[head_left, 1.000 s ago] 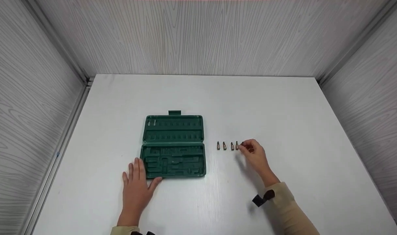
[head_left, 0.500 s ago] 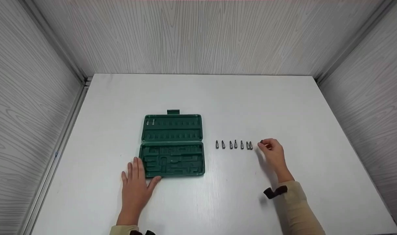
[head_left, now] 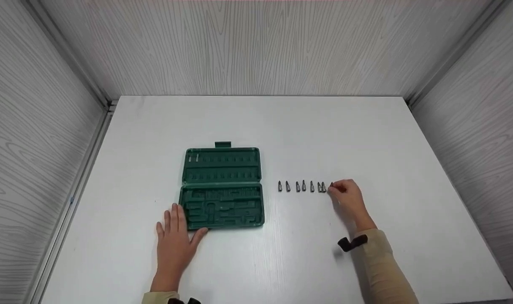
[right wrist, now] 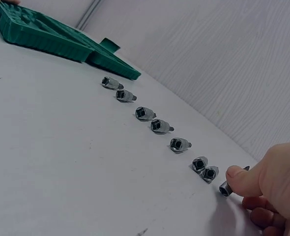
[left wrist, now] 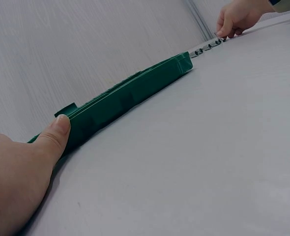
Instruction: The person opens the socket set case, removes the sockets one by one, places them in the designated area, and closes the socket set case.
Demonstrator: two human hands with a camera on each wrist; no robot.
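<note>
My right hand (head_left: pixel 347 198) pinches a bit socket (right wrist: pixel 226 189) between thumb and fingers, at the right end of a row of similar bit sockets (head_left: pixel 304 185). In the right wrist view the held one is tilted, its square opening toward the camera, close beside two bit sockets (right wrist: pixel 210 173) that lie touching. The green plastic case (head_left: pixel 222 184) lies unfolded to the left of the row, its moulded recesses facing up. My left hand (head_left: pixel 174 245) rests at the case's near left corner with fingers straight; its thumb (left wrist: pixel 61 126) touches the case's edge.
All of this lies on a white table (head_left: pixel 256 122). Pale wood-grain panels (head_left: pixel 256 50) stand behind it and on both sides. A latch tab (head_left: pixel 223 144) sticks out from the case's far edge. Two small pale marks show in the lid's upper left.
My right hand has moved right along the row, then slightly back left with the bit socket. More bit sockets are visible than a second ago. My left hand stays on the case.
</note>
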